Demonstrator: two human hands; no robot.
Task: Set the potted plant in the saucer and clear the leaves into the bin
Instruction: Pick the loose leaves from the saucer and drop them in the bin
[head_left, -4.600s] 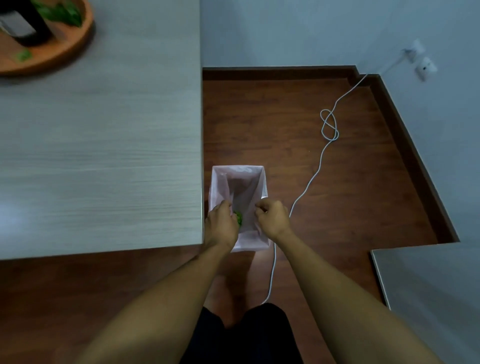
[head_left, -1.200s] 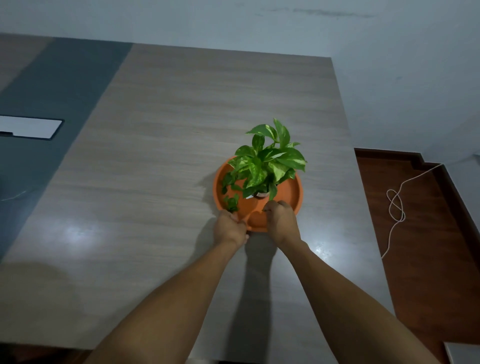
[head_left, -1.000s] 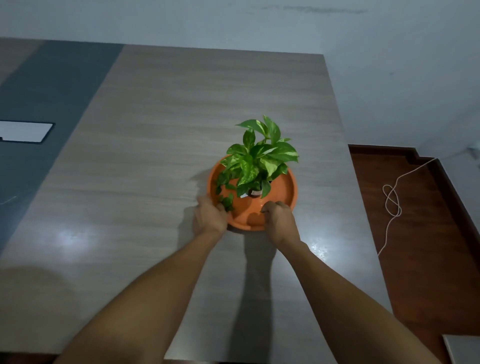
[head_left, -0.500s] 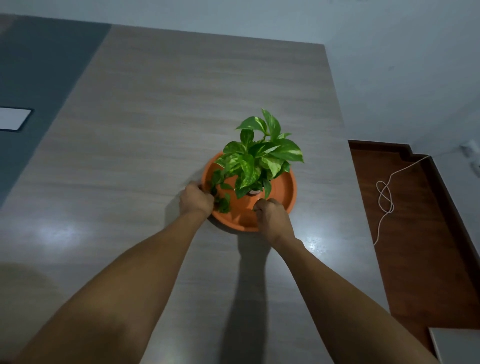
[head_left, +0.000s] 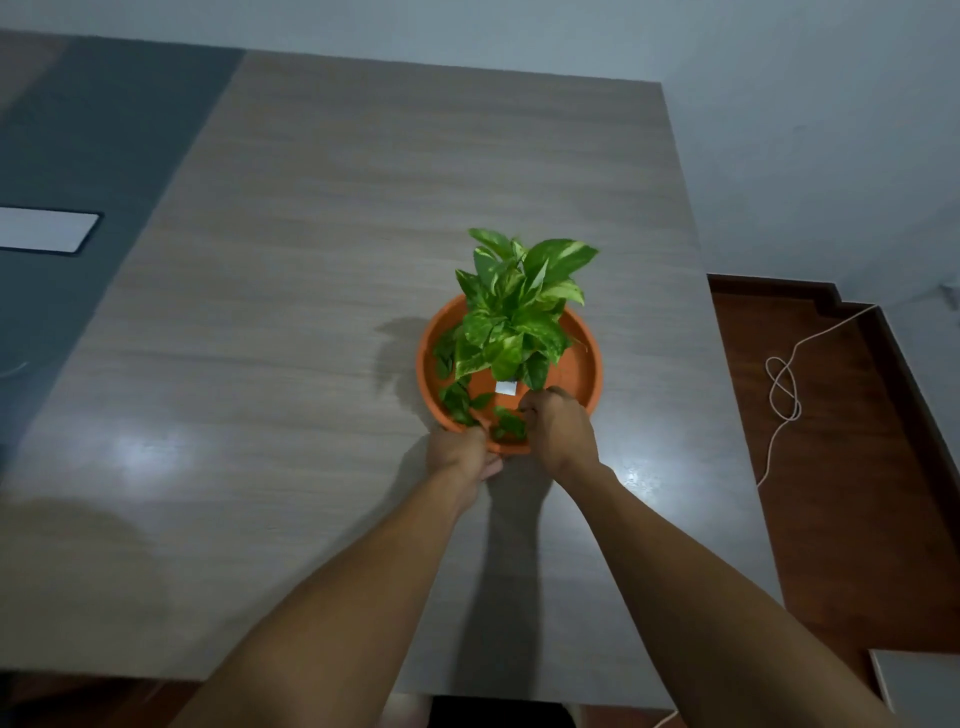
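Note:
The potted plant (head_left: 514, 312), green with yellow-flecked leaves, stands in the orange saucer (head_left: 587, 358) on the wooden table. Loose dark green leaves (head_left: 457, 400) lie in the saucer's near left part, and a few more lie at its near edge. My left hand (head_left: 460, 452) grips the saucer's near rim, thumb on top. My right hand (head_left: 558, 426) reaches over the rim with its fingers curled on the leaves at the near edge. The pot is mostly hidden by foliage. The bin is out of view.
The grey wood table (head_left: 311, 312) stretches far and left, with a dark strip and a white panel (head_left: 47, 228) at the left. Brown floor with a looped white cable (head_left: 782, 384) lies to the right. A second surface's corner (head_left: 919, 686) shows bottom right.
My left hand slid from the saucer's left rim to its near rim. My right hand reached into the saucer onto the loose leaves. Earlier both hands were at the bin on the floor.

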